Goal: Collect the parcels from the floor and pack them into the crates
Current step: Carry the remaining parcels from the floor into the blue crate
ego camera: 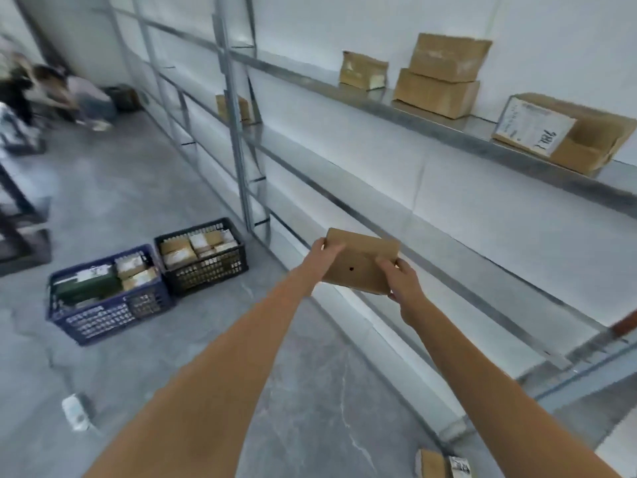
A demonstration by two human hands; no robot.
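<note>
head view: both arms reach forward and share one flat cardboard parcel, held in the air in front of the metal shelving. the left hand wraps its fingers over the parcel's left end; the right hand grips the right end near the lower corner, fingers curled round the edge. the parcel's long axis runs left to right between the two hands, its broad face turned toward the camera.

the relation that matters: the crates lie down and to the left of the parcel, on the floor well apart from it. the black crate is the nearer one, touching the blue crate further left; both already hold parcels. the left hand is on the crate side, so it would likely lead the swing down.

more parcels remain on the floor: a white one at lower left and a brown one at the bottom edge. several boxes sit on the upper shelf.
</note>
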